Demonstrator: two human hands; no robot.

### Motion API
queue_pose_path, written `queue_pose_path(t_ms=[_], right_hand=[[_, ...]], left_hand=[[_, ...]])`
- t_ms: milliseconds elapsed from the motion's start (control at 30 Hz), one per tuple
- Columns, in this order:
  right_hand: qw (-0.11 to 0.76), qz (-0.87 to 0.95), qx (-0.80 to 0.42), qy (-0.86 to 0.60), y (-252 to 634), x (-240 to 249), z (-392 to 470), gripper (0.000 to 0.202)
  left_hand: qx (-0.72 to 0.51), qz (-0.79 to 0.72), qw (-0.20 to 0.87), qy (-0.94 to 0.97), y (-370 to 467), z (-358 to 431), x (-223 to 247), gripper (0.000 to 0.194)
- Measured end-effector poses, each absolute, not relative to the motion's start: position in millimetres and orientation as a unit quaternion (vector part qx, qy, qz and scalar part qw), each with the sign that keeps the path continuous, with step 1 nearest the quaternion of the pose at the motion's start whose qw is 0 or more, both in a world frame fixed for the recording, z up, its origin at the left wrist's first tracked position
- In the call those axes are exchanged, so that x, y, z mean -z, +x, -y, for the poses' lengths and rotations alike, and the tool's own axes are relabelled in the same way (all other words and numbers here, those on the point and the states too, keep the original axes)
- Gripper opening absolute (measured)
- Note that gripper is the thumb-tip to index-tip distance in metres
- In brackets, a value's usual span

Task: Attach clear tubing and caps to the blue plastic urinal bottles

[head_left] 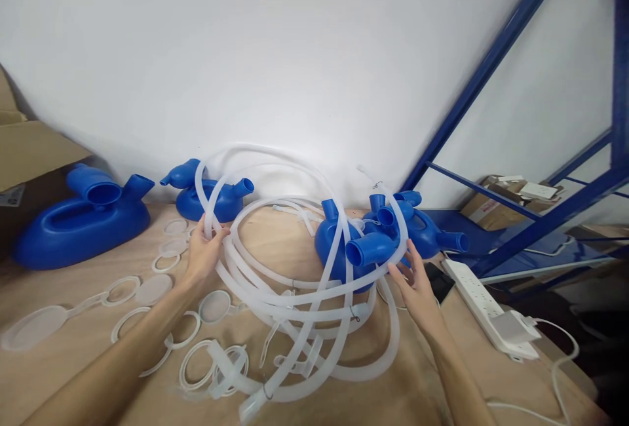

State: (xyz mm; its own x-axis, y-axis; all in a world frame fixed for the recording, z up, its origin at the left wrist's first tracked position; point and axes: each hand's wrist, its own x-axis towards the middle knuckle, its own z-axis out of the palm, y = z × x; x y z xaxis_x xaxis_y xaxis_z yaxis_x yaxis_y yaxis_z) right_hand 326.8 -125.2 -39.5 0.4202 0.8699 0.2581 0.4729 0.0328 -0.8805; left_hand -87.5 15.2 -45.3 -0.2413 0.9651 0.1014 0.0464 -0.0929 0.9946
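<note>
Clear white corrugated hose (314, 298) lies in loose, overlapping coils across the middle of the table. My left hand (209, 246) is closed around raised loops on the left side, thumb against the hose. At the right, my right hand (415, 278) has its fingers apart and touches the outer curve of a hose section whose free end points up. Behind that curve, several blue plastic urinal bottles (371, 249) stand close together, partly covered by the hose. Another blue urinal bottle (211, 200) is behind my left hand. Thin wire ties (354, 314) bind parts of the hose.
White ring-and-disc caps (215, 307) lie scattered at left and front. A large blue urinal bottle (88, 226) sits beside a cardboard box (39, 151). At right are a white power strip (474, 298), a black phone-like object (439, 282) and blue metal shelving (484, 72). A wall stands behind.
</note>
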Motion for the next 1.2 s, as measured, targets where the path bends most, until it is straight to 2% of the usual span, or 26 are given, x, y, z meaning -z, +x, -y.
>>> queue_pose_path(t_ms=[67,233,400,500,633,733,800,900,1000,1100,1200], right_hand=[[0.546,0.490,-0.172,-0.657,322.6,44.5,115.2,0.089],[0.546,0.554,-0.127,-0.616,336.4,47.8,85.8,0.075],[0.461,0.584,-0.155,-0.650,347.4,59.8,80.1,0.070],[0.424,0.587,-0.200,-0.660,343.3,62.6,89.4,0.082],[0.415,0.574,-0.190,-0.680,339.7,61.6,108.6,0.085],[0.398,0.562,-0.117,-0.716,328.9,63.1,137.4,0.084],[0.384,0.591,-0.014,-0.709,310.9,66.5,163.3,0.081],[0.362,0.719,0.133,-0.578,271.5,74.3,197.3,0.077],[0.244,0.847,0.273,-0.386,233.3,81.0,208.8,0.071],[0.170,0.881,0.299,-0.324,211.8,83.2,200.9,0.067],[0.170,0.883,0.278,-0.336,207.4,82.1,190.5,0.066]], left_hand=[[-0.617,-0.498,0.413,0.448,-83.7,-12.3,35.6,0.033],[-0.575,-0.442,0.445,0.526,-73.6,-10.9,15.8,0.036],[-0.415,-0.550,0.371,0.623,-72.6,-35.0,24.9,0.040],[-0.368,-0.578,0.331,0.650,-76.9,-48.4,35.4,0.039],[-0.342,-0.608,0.225,0.680,-89.8,-53.4,41.2,0.045],[-0.332,-0.623,0.165,0.689,-105.8,-50.4,42.8,0.054],[-0.318,-0.638,0.139,0.688,-120.1,-47.6,43.6,0.054],[-0.293,-0.670,0.109,0.673,-147.2,-43.6,40.6,0.053],[-0.293,-0.723,0.060,0.623,-182.2,-39.7,27.1,0.045],[-0.319,-0.778,-0.011,0.541,-224.3,-37.2,6.1,0.042],[-0.329,-0.801,-0.077,0.494,-268.2,-39.0,-11.7,0.048]])
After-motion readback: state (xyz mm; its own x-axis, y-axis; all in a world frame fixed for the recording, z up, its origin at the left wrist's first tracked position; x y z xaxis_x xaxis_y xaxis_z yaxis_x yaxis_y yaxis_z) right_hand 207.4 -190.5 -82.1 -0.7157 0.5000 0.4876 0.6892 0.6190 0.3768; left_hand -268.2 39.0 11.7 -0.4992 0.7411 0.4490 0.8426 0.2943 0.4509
